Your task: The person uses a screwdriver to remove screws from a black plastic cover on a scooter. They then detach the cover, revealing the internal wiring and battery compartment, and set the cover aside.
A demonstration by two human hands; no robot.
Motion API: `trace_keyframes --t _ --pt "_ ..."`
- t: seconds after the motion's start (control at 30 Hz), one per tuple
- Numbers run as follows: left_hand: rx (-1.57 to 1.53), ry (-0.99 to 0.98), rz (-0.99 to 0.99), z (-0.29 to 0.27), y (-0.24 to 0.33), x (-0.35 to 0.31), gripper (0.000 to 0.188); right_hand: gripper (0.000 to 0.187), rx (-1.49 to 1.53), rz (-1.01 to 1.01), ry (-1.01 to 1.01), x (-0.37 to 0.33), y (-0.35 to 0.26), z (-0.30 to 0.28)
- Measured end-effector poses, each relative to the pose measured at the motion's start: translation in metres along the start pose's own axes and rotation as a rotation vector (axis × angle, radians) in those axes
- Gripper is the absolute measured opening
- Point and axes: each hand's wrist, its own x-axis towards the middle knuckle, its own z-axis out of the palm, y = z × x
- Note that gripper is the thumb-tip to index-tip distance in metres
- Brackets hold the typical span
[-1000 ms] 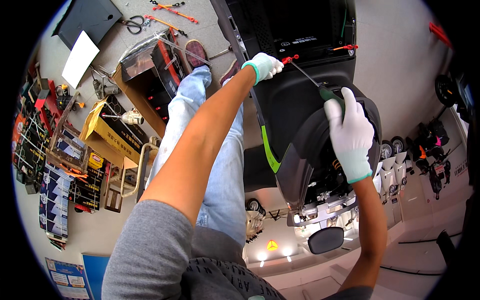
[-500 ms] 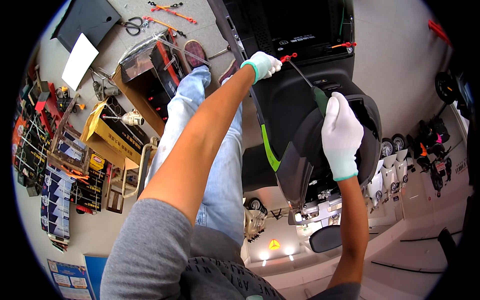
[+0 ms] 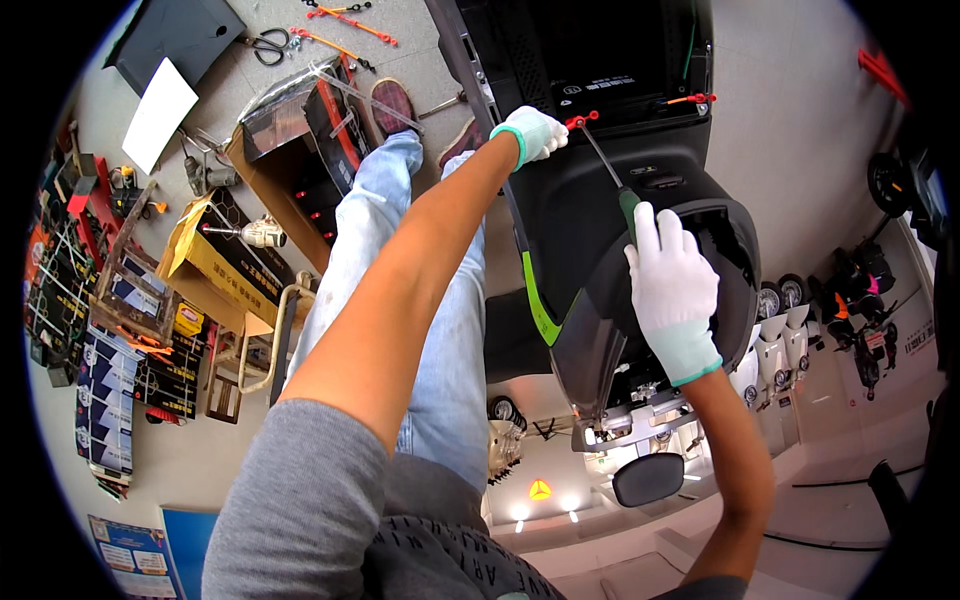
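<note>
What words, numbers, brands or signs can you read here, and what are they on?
I won't copy the wording, but here's where it stands:
Black panel: small white lettering.
Yellow box: dark printing along its side.
Grey shirt: dark capitals, partly hidden.
Triangle sign: orange-red, no legible words.
Poster, stacked boxes, wall sign: too small or blurred.

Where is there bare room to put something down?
The widest bare patch is floor between the dark vehicle body and the red object at upper right. The body's panel is also bare between the left hand and the green strip, though possibly sloped. It is crowded around the screwdriver by the right hand, and among the cartons at left.
</note>
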Motion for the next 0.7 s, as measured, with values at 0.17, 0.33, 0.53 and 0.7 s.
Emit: trace_keyframes --t 0.17,0.33,0.53,0.7 --pt "0.029 0.124 0.019 -0.001 0.0 0.002 0.016 0.043 1.744 1.003 -0.478 0.027 0.017 -0.012" --pt "-0.38 0.193 -0.041 0.002 0.0 0.007 0.013 0.034 0.712 0.295 -0.516 0.034 0.017 -0.012" --pt "-0.128 -0.045 0.056 -0.003 0.0 -0.01 0.017 0.023 0.308 0.192 -0.25 0.027 0.011 0.014" --pt "-0.379 0.078 -0.007 0.0 -0.004 0.002 0.013 0.039 1.213 0.699 -0.577 0.053 0.036 -0.01"
